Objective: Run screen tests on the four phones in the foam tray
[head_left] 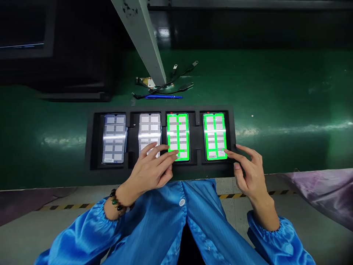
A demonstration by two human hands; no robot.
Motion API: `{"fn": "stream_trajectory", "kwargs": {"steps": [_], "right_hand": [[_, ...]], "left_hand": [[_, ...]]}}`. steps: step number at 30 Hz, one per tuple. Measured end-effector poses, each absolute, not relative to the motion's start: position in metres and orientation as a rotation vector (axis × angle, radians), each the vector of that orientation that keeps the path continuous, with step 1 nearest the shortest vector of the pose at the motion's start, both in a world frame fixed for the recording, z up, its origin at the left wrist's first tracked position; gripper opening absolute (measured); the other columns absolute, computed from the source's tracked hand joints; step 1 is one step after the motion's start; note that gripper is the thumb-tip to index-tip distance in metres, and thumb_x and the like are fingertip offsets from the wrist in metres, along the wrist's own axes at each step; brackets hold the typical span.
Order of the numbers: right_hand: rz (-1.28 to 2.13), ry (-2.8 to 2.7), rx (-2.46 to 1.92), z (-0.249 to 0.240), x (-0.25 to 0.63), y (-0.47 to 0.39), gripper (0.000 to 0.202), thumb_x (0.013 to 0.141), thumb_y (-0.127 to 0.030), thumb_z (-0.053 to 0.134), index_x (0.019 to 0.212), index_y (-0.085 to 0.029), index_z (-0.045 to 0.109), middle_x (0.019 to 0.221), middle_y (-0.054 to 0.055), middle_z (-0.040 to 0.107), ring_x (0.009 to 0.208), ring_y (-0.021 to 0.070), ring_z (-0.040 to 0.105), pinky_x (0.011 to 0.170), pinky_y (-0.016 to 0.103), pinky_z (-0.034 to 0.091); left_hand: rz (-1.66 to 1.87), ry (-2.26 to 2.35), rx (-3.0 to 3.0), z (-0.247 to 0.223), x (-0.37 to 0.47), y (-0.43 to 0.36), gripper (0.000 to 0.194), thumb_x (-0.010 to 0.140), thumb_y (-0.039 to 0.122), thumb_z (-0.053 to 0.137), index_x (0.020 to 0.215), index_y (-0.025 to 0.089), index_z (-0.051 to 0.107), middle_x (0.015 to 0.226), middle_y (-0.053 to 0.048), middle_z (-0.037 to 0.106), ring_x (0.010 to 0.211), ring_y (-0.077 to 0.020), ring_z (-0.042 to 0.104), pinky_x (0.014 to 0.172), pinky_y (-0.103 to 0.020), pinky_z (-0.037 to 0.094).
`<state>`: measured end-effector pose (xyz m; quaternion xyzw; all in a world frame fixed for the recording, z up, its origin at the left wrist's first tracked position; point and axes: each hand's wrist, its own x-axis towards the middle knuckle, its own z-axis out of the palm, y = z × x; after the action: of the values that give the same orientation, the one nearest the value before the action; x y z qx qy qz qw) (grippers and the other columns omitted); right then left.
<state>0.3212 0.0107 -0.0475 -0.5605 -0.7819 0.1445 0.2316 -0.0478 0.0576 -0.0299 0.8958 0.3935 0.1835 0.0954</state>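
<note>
Several smartphones lie face up in a row in a black tray point(109, 167). My left hand point(153, 167) has its fingers spread. Its fingertips reach over the lower part of the second phone point(149, 125) and the bottom of the third phone point(182, 138), whose screen shows a green-bordered grid. With its index finger at the lower right of the fourth phone point(215, 136), also green and white, my right hand point(249, 169) holds nothing, fingers apart. The leftmost phone point(114, 138) shows a grey grid and has a small label near its bottom. Neither hand grips anything.
Behind the tray lie a blue pen point(165, 97) and black cables point(176, 88), around the foot of a grey metal post point(150, 44). A large black box-like unit point(77, 62) stands at the back left. The green table's point(289, 147) front edge runs close to my body.
</note>
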Motion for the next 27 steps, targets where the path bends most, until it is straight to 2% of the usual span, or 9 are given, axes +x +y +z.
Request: {"fn": "stream_trajectory", "kwargs": {"steps": [5, 8, 14, 20, 23, 27], "right_hand": [[0.422, -2.17, -1.488, -0.05, 0.308, 0.018, 0.05, 0.104, -0.014, 0.053, 0.149, -0.031, 0.064, 0.132, 0.007, 0.08, 0.143, 0.0376, 0.062, 0.11, 0.058, 0.048], [0.418, -2.191, -1.435, -0.05, 0.3, 0.023, 0.053, 0.104, -0.013, 0.053, 0.154, -0.03, 0.061, 0.132, 0.007, 0.08, 0.141, 0.0365, 0.062, 0.109, 0.057, 0.049], [0.405, -2.169, -1.508, -0.048, 0.308, 0.018, 0.048, 0.105, -0.015, 0.051, 0.148, -0.032, 0.065, 0.133, 0.007, 0.08, 0.141, 0.0361, 0.063, 0.11, 0.058, 0.049], [0.383, -2.097, -1.561, -0.049, 0.312, 0.02, 0.042, 0.105, -0.016, 0.052, 0.142, -0.03, 0.067, 0.132, 0.007, 0.081, 0.141, 0.0365, 0.063, 0.11, 0.059, 0.05], [0.418, -2.144, -1.53, -0.05, 0.297, 0.033, 0.049, 0.105, -0.016, 0.051, 0.151, -0.029, 0.062, 0.137, 0.008, 0.079, 0.144, 0.0367, 0.061, 0.112, 0.06, 0.049], [0.466, -2.214, -1.424, -0.048, 0.279, 0.048, 0.05, 0.105, -0.014, 0.052, 0.151, -0.029, 0.061, 0.137, 0.006, 0.079, 0.146, 0.0348, 0.059, 0.113, 0.057, 0.049]], "left_hand": [[0.53, 1.318, 2.659, -0.026, -0.059, 0.049, 0.031, 0.094, 0.013, 0.063, 0.121, 0.024, 0.072, 0.122, 0.001, 0.086, 0.119, -0.0303, 0.073, 0.113, -0.054, 0.042], [0.521, 1.223, 2.663, -0.029, -0.046, 0.051, 0.029, 0.097, 0.016, 0.061, 0.123, 0.023, 0.072, 0.128, 0.002, 0.084, 0.119, -0.0292, 0.073, 0.115, -0.052, 0.043], [0.448, 1.035, 2.67, -0.033, -0.016, 0.063, 0.03, 0.097, 0.021, 0.061, 0.124, 0.024, 0.074, 0.14, 0.0, 0.08, 0.126, -0.0296, 0.07, 0.119, -0.052, 0.045], [0.511, 1.321, 2.62, -0.03, -0.041, 0.06, 0.034, 0.095, 0.012, 0.063, 0.126, 0.026, 0.069, 0.127, 0.002, 0.084, 0.122, -0.0312, 0.072, 0.119, -0.054, 0.038], [0.486, 1.484, 2.588, -0.029, -0.048, 0.056, 0.036, 0.094, 0.012, 0.064, 0.128, 0.027, 0.067, 0.129, 0.001, 0.084, 0.123, -0.0335, 0.071, 0.119, -0.057, 0.035], [0.478, 1.444, 2.587, -0.03, -0.035, 0.058, 0.034, 0.096, 0.014, 0.064, 0.127, 0.026, 0.067, 0.133, 0.001, 0.083, 0.126, -0.0331, 0.07, 0.121, -0.056, 0.035]]}}
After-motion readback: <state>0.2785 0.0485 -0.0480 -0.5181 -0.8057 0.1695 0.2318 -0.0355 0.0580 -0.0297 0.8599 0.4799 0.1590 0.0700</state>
